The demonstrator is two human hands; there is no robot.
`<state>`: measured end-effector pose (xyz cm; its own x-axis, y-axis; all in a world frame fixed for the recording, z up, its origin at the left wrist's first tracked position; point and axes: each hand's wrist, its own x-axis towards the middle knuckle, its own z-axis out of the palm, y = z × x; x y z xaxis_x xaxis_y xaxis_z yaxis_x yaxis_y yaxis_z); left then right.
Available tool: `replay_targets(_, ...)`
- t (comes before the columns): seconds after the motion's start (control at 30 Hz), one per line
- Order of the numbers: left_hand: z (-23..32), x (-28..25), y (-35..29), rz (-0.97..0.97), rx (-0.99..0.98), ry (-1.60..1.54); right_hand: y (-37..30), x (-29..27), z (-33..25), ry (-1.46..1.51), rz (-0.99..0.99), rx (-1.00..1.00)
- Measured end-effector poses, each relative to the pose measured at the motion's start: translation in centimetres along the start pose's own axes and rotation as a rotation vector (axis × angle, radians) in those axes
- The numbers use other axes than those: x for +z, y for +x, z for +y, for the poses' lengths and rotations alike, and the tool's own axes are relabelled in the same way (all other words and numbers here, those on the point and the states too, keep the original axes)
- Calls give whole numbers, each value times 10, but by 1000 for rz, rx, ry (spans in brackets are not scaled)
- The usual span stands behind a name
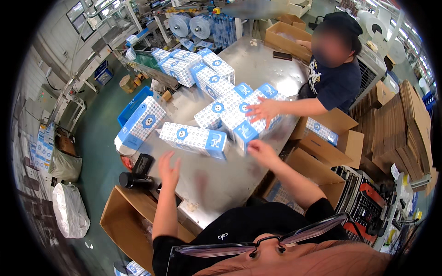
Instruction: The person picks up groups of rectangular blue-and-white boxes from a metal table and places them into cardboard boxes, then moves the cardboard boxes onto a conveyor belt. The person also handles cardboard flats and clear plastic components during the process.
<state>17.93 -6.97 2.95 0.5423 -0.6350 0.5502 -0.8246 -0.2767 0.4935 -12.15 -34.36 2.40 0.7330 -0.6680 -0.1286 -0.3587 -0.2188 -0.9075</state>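
Observation:
Several blue-and-white patterned packages lie on a steel table. My left hand hovers open over the bare metal, fingers spread, just below a long package. My right hand reaches to the blue end of a package in the middle pile and touches it; a grip is not visible. A co-worker's hand presses on the same pile from the far side. Another package sits at the table's left edge.
A co-worker in a dark shirt stands at the right. Open cardboard boxes are beside the table, another at the near left corner. A black hand tool lies by my left hand. More packages line the back; flat cartons are stacked right.

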Motion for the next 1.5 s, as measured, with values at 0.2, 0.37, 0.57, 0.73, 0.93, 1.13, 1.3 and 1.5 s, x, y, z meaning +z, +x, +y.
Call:
replay_targets(0.2,-9,118,152,-448,215,67,-10,70,-31,-363,-191,-333)
replay_targets(0.37,2,190,204,-940,164,138,-12,78,-4,-437,-75,-511)
replay_targets(0.57,-26,193,202,-875,227,51,74,112,-65,-766,-36,-505)
replay_targets(0.73,-90,112,190,-860,125,64,92,113,-62,-929,-265,-458)
replay_targets(0.93,-117,-3,51,-873,-133,18,124,94,-59,-947,-367,-916)
replay_targets(1.13,-51,-43,-29,-898,-893,-701,206,54,-75,-1065,-153,-738)
replay_targets(1.3,-47,15,-50,-742,-947,-1098,237,-17,-16,-753,106,379)
replay_targets(1.5,-76,33,-42,-1101,-925,-1054,46,2,38,166,-227,424)
